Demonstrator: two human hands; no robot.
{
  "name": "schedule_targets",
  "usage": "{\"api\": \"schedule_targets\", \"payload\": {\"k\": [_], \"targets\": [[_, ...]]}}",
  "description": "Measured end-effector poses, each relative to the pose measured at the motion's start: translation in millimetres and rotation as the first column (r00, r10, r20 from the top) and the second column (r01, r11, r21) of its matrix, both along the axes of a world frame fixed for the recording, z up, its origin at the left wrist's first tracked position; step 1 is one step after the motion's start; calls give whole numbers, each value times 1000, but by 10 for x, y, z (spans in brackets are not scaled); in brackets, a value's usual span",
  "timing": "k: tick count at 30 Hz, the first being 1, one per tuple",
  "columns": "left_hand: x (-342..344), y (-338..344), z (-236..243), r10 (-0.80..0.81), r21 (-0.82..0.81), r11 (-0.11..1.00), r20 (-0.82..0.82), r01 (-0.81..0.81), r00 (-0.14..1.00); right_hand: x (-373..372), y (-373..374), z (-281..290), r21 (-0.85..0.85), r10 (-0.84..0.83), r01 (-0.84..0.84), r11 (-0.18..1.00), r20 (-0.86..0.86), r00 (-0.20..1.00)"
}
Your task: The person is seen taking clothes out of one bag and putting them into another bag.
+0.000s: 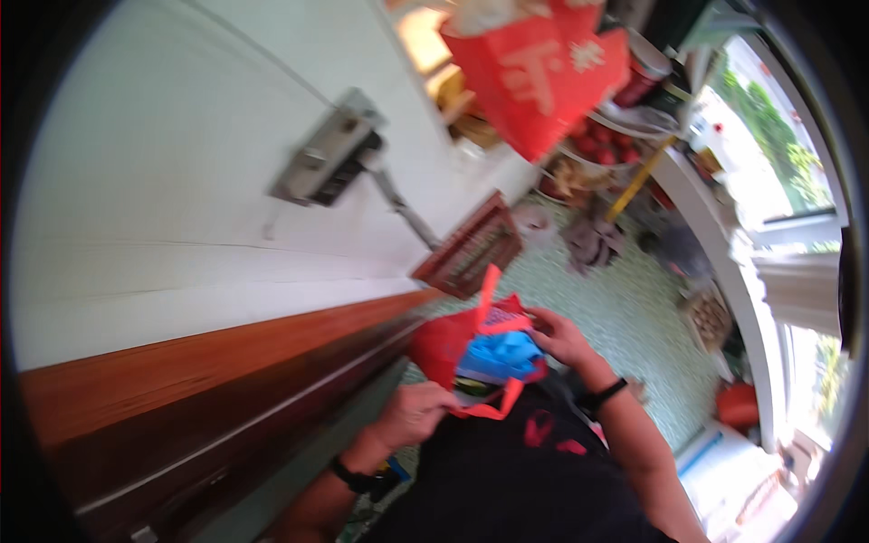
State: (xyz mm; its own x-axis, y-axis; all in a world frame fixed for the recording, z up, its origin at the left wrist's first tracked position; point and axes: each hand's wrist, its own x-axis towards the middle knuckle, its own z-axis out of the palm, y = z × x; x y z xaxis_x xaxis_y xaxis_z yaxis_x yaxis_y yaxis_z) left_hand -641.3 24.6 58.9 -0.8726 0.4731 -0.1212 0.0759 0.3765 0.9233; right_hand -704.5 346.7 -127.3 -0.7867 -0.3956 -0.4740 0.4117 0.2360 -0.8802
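Item: red bag [444,346], mouth open, held before your black shirt [489,471]. Contents: blue crumpled bundle [501,355], showing at the mouth. Upper handle [489,291]: stood free. Left hand [415,414]: yours, fingers pinched closed on the bag's rim. Right hand [559,338]: yours, half curled at the opposite rim; blur left its grip uncertain. Risk: a slipped left pinch could have let the mouth sag and spilled your bundle.

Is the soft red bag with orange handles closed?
No, the red bag gapes between left hand and right hand, showing crumpled blue material.
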Motion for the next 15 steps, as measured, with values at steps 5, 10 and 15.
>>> {"api": "schedule_targets", "payload": {"k": [5, 10, 15], "targets": [[94, 14, -94, 82, -14, 997, 88, -81, 993, -21, -82, 123, 189, 54, -23, 982, -162, 985], [41, 80, -127, 98, -48, 994, 35, -97, 995, -90, -69, 252, 20, -76, 81, 997, -158, 985], [42, 69, -90, 169, -13, 986, 149, -169, 974, -169, -9, 254, 41, -141, 141, 989, -7, 990]]}}
